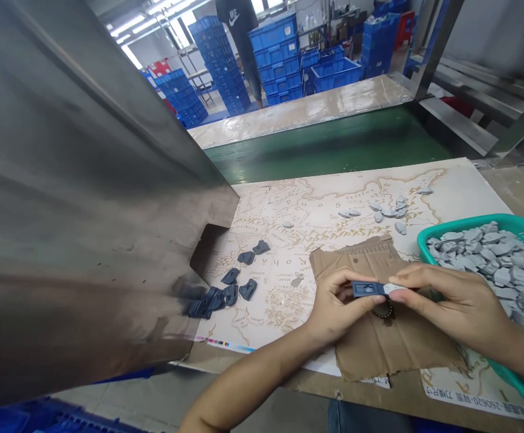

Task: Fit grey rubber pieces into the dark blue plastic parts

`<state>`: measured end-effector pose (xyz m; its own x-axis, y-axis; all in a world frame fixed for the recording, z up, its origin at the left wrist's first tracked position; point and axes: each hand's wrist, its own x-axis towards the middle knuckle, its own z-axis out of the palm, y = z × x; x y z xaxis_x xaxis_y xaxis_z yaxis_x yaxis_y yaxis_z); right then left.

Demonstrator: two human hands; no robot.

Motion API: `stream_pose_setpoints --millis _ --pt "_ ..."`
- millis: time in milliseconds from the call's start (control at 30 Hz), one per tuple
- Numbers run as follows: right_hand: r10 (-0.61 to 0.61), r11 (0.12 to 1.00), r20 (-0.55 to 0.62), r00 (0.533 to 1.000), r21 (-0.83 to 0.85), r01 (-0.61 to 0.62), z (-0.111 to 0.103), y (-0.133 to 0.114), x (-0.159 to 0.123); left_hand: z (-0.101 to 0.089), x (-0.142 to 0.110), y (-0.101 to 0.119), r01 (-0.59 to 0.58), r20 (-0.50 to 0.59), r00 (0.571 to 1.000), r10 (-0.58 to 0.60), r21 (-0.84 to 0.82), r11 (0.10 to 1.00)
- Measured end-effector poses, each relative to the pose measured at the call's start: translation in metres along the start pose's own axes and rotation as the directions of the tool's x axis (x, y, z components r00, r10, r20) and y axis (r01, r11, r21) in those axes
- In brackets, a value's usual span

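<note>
My left hand (340, 300) pinches a dark blue-grey plastic part (368, 289) that has a rectangular recess. Between the thumb and fingers of my right hand (451, 300) is a small light grey piece (393, 288), touching the right end of the dark part. Whether the two are joined I cannot tell. Both hands are above a torn cardboard sheet (397, 343). Beside my right hand a green basket (428, 231) holds many more light grey pieces (491, 258). Several dark plastic parts (247, 288) lie to the left on the map-printed sheet (280, 264).
Loose grey pieces (388, 211) are scattered on the sheet's far part. A large metal panel (85, 210) closes off the left side. Behind the sheet runs a green conveyor belt (334, 147). Stacked blue crates (276, 60) and a standing person (241, 42) are in the background.
</note>
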<state>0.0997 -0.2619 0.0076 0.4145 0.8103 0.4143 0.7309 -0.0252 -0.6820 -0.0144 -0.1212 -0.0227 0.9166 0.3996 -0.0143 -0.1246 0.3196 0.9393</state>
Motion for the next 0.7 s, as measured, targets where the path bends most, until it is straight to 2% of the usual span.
stream_pose_setpoints --millis 100,200,267,333,500,700 --pt "0.038 0.999 0.016 0.999 -0.017 -0.038 -0.003 -0.003 0.007 0.0 0.004 -0.005 0.187 0.04 0.982 -0.183 -0.125 0.974" --pt "-0.118 0.992 0.042 0.992 -0.03 0.119 -0.008 -0.008 0.021 -0.002 0.007 -0.011 0.32 0.167 0.945 -0.283 -0.274 0.907" --pt "-0.193 0.98 0.008 0.981 -0.048 0.193 -0.01 -0.011 0.032 -0.005 0.009 -0.013 0.332 0.23 0.937 -0.263 -0.35 0.876" --pt "-0.204 0.975 -0.013 0.979 -0.098 0.201 -0.01 -0.016 0.042 -0.008 0.011 -0.014 0.308 0.26 0.941 -0.215 -0.401 0.863" --pt "-0.358 0.908 0.121 0.926 -0.185 0.375 -0.007 -0.026 0.068 -0.012 0.017 -0.008 0.264 0.325 0.938 -0.119 -0.453 0.852" --pt "-0.284 0.953 0.223 0.932 -0.044 0.301 -0.005 -0.018 0.086 -0.013 0.022 -0.001 0.282 0.314 0.938 -0.148 -0.442 0.852"
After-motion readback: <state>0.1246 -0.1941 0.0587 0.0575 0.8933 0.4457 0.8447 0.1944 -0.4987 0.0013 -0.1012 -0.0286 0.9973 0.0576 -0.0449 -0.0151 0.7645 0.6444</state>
